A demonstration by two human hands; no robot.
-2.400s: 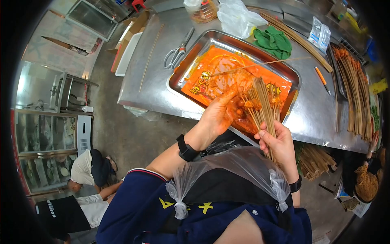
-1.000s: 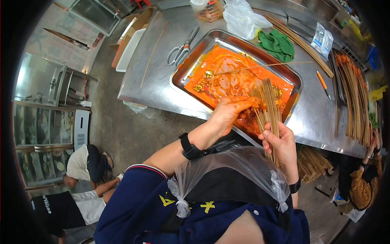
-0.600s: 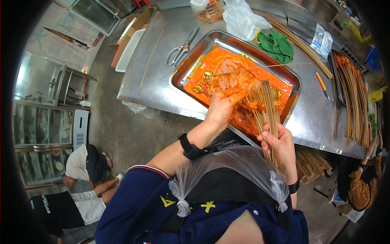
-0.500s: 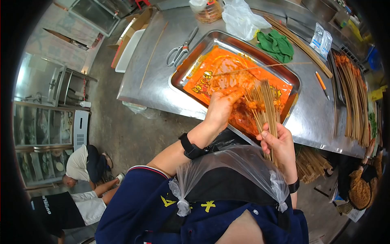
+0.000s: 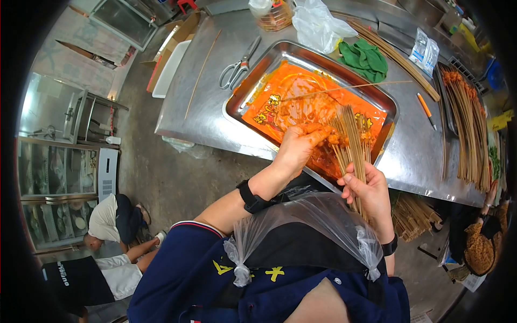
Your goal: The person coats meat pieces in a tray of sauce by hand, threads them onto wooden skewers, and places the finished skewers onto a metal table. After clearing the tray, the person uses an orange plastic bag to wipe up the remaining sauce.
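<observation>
My right hand (image 5: 369, 188) is wrapped round a bundle of thin wooden skewers (image 5: 353, 140) over the near right side of a metal tray. Orange sauce-coated meat pieces (image 5: 335, 140) sit on some of these sticks. My left hand (image 5: 296, 151) has sauce on its fingers, which are pinched together on a meat piece beside the bundle. Inside the tray (image 5: 256, 63) lies an orange printed bag (image 5: 258, 116) with red-orange marinated meat (image 5: 312, 102) on it. One long skewer (image 5: 377, 84) lies across the tray, over its right rim.
Scissors (image 5: 239, 67) and a single stick (image 5: 203, 72) lie left of the tray. Behind it are a white plastic bag (image 5: 323, 27) and a green cloth (image 5: 363, 60). To the right are an orange pen (image 5: 426, 110) and loaded skewers (image 5: 468, 124). Two people are on the left.
My left hand's fingers have come down from over the marinated meat to the pieces beside the skewer bundle. My right hand has stayed almost still with its bundle.
</observation>
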